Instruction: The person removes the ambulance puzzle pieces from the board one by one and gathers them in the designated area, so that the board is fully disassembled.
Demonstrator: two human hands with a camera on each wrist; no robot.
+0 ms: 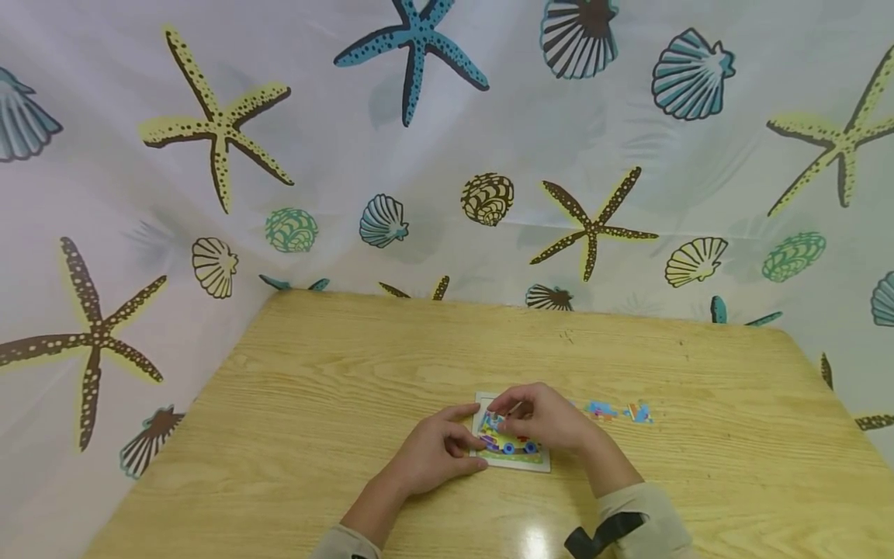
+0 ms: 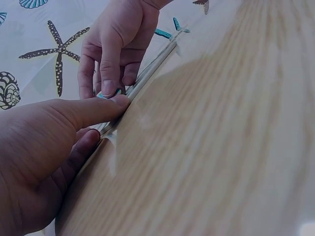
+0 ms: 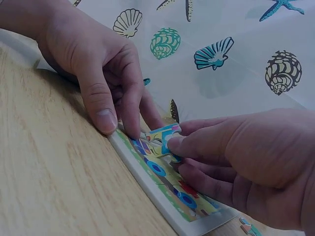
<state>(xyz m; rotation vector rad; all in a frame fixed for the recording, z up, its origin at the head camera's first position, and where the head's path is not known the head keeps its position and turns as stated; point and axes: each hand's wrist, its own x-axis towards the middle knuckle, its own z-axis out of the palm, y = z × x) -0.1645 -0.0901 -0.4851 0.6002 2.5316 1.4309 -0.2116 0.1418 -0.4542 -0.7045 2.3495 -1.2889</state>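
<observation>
A jigsaw puzzle board (image 1: pixel 520 466) with a pale border lies on the wooden table, its picture showing blue wheels on yellow and green. My left hand (image 1: pixel 431 456) rests at the board's left side, thumb at the near border, another finger touching the picture. Over the board, my right hand (image 1: pixel 552 419) pinches a blue and yellow puzzle piece (image 3: pixel 166 137) between thumb and fingers. In the right wrist view this piece is tilted above the picture; whether its lower edge touches the board, I cannot tell. The left wrist view shows the board nearly edge-on.
Loose puzzle pieces (image 1: pixel 602 411) lie on the table right of the board, with another blue and orange piece (image 1: pixel 639 412) beyond them. A white curtain (image 1: pixel 447 155) printed with starfish and shells stands behind the wooden table (image 1: pixel 335 365) and along its sides.
</observation>
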